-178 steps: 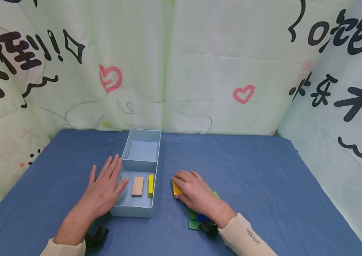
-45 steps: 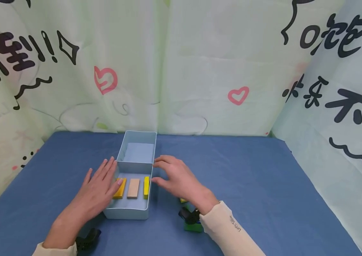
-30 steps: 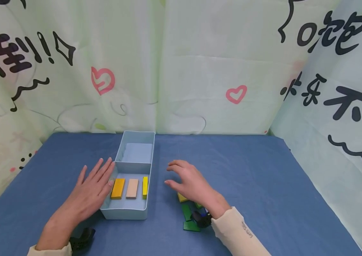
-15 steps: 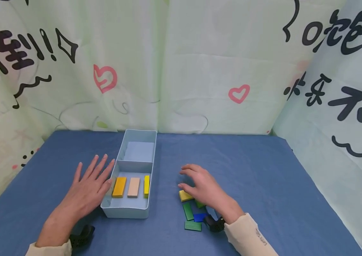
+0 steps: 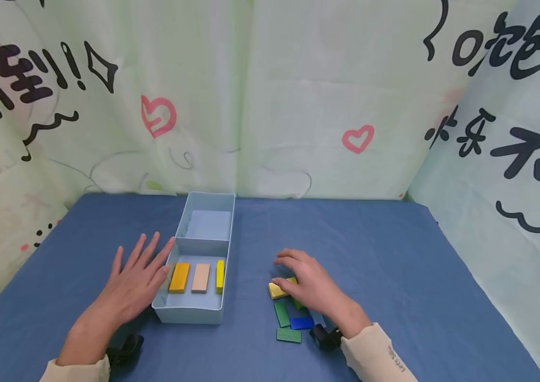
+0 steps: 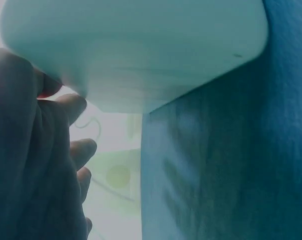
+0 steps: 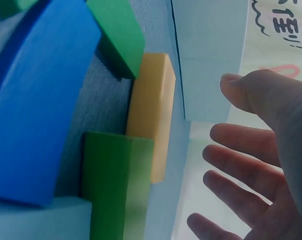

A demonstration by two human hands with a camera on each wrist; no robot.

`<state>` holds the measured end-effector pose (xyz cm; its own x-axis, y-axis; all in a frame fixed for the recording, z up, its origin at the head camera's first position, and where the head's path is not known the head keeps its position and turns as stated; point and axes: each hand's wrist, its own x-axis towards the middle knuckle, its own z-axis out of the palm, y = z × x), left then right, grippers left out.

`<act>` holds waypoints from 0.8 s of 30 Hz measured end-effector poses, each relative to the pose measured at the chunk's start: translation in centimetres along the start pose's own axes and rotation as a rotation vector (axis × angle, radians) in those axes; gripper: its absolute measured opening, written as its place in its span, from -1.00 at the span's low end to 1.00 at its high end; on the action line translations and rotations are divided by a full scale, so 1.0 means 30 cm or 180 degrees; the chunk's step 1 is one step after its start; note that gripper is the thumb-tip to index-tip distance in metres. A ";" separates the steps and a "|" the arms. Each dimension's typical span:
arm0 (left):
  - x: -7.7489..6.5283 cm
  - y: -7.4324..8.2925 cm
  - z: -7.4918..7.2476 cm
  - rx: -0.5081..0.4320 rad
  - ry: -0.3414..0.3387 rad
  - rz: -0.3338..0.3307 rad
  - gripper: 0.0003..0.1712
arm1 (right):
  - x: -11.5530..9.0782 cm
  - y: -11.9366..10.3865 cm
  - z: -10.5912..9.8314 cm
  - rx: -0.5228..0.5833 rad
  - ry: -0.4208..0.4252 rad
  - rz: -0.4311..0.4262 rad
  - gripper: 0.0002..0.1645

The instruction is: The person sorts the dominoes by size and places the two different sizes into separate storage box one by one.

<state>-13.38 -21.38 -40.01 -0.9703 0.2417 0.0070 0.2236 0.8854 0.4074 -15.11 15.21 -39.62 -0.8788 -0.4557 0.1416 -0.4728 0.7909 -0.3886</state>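
Note:
My left hand (image 5: 128,284) lies spread along the left side of a light-blue two-part box (image 5: 190,317), fingertips right at its rim. In the left wrist view a finger and the thumb side meet the box wall (image 6: 135,60). The box's near compartment has an orange-yellow block (image 5: 179,278), a pale wooden block (image 5: 200,278) and a narrow yellow block (image 5: 220,277). My right hand (image 5: 315,281) hovers over loose blocks, thumb and fingers apart with nothing between them. Nearest to it is a yellow block (image 5: 276,291), which the right wrist view shows clear of the fingertips (image 7: 231,85).
Around the yellow block lie green blocks (image 5: 289,335), a blue block (image 5: 301,323) and a light-blue block (image 5: 317,318), partly under the right wrist. The box's far compartment (image 5: 210,225) shows its bare floor. Blue cloth (image 5: 370,239) covers the table; printed curtains (image 5: 298,106) enclose it.
The orange-yellow block, earlier under my right hand on the table, now lies in the near compartment. My right hand has moved back rightward to the loose blocks. My left fingers have spread wider.

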 end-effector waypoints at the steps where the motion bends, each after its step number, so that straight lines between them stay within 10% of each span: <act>1: 0.001 0.001 -0.001 0.0008 0.0007 -0.0001 -0.29 | -0.001 0.001 -0.002 -0.0012 0.0001 -0.0007 -0.50; 24: 0.011 0.027 -0.010 0.0025 -0.0031 -0.0137 -0.31 | -0.035 0.012 0.003 -0.0139 -0.0110 -0.0113 -0.52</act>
<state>-13.57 -20.71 -39.40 -0.9781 0.2071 -0.0193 0.1823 0.8982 0.3999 -14.35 15.93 -40.00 -0.8591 -0.4970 0.1226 -0.5065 0.7907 -0.3437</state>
